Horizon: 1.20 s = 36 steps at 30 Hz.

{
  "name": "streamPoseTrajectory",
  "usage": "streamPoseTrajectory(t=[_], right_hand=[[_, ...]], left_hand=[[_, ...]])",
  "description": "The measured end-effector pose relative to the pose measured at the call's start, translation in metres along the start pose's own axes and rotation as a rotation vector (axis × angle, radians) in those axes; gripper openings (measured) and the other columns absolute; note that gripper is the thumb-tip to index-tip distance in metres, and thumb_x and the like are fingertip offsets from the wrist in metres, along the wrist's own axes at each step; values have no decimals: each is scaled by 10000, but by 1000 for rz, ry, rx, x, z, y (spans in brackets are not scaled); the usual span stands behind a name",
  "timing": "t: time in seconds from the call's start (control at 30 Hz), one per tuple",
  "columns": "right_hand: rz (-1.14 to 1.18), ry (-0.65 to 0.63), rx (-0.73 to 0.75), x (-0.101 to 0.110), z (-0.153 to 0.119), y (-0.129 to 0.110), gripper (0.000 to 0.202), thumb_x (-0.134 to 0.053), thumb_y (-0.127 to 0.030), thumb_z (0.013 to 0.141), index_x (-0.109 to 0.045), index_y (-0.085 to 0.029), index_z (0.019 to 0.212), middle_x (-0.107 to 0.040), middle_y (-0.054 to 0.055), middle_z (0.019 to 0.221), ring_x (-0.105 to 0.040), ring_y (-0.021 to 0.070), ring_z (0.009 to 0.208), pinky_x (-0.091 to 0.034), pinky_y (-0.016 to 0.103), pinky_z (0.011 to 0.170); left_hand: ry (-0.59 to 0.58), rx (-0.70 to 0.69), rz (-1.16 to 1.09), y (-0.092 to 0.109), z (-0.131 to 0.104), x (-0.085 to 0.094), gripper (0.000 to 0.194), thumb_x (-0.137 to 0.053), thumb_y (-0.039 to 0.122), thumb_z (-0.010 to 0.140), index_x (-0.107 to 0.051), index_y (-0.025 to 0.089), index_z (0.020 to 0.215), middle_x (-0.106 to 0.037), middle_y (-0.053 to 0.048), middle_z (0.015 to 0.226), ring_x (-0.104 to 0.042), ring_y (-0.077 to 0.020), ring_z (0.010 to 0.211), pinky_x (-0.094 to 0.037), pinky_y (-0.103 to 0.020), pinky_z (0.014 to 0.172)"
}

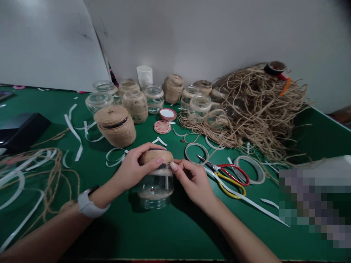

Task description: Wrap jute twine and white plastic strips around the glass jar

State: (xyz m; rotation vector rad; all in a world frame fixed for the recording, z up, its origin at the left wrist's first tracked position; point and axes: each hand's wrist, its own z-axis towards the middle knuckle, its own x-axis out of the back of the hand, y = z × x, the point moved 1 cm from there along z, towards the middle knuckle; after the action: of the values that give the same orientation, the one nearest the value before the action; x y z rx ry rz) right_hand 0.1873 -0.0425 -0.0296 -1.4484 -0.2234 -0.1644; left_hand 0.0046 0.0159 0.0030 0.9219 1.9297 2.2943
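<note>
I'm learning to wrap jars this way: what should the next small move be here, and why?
I'd probably extend the twine band one more turn down the glass jar: the right hand pinches at the band's edge, the left hand steadies the jar's upper end, and clear glass shows below.

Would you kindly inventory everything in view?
held jar: one, clear and brown, centre
lidded jar: one, brown, left
other jars: at least ten, clear or brown, back
cups: one stack, white, back
lids: two, red and white, centre
twine: one heap, brown, right; strands, left
scissors: one, red and yellow handles, right
rings: two, pale, near scissors
roll: one, dark, on twine
strips: many, white, scattered
object: one, black, left
panel: one, white, left
wall: one, grey, back
table: one, green, beneath
watch: one, pale, left wrist
left hand, right hand: two, bare, at held jar
</note>
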Motion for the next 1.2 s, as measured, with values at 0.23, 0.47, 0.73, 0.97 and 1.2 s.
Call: streamPoseTrajectory(t=[0.23, 0.47, 0.73, 0.97, 1.2], right_hand=[[28, -38, -67, -1, 0, 2, 468, -500, -531, 942, -432, -206, 613, -382, -55, 567, -330, 99, 541, -265, 230, 495], [163, 34, -69, -3, -1, 2, 456, -596, -477, 901, -434, -200, 578, -533, -14, 627, -394, 105, 573, -315, 244, 543], [116, 174, 28, 2, -2, -6, 412, -647, -394, 883, -518, -201, 543, -765, 87, 821, -714, 218, 780, -478, 283, 641], [48, 271, 93, 4, -2, -7, 383, -651, -324, 887, -534, -220, 538, -794, 100, 878, -742, 292, 1010, -553, 334, 767], [-29, 273, 145, 4, -3, -8, 374, -652, -296, 890, -554, -227, 536, -779, 68, 748, -741, 293, 1030, -561, 336, 787]], left_hand=[[-20, 22, -156, -4, 2, -1, 354, -643, 457, 860, -683, 197, 1097, -732, -63, 1134, -678, -268, 1053, -534, -353, 914], [0, -84, -91, 1, 0, -3, 374, -668, 452, 827, -662, 211, 1113, -670, -87, 1270, -587, -302, 1231, -433, -412, 1082], [16, 25, -70, 3, -1, -9, 511, -642, 550, 815, -587, 199, 1183, -686, -110, 1210, -675, -303, 1061, -548, -411, 915], [38, 146, -91, -7, 0, -4, 716, -707, 642, 722, -521, 175, 1232, -712, -156, 1141, -720, -334, 992, -596, -425, 806], [-10, 254, -106, -11, 2, 2, 697, -761, 635, 644, -575, 159, 1117, -752, -156, 1042, -735, -355, 933, -603, -458, 764]])
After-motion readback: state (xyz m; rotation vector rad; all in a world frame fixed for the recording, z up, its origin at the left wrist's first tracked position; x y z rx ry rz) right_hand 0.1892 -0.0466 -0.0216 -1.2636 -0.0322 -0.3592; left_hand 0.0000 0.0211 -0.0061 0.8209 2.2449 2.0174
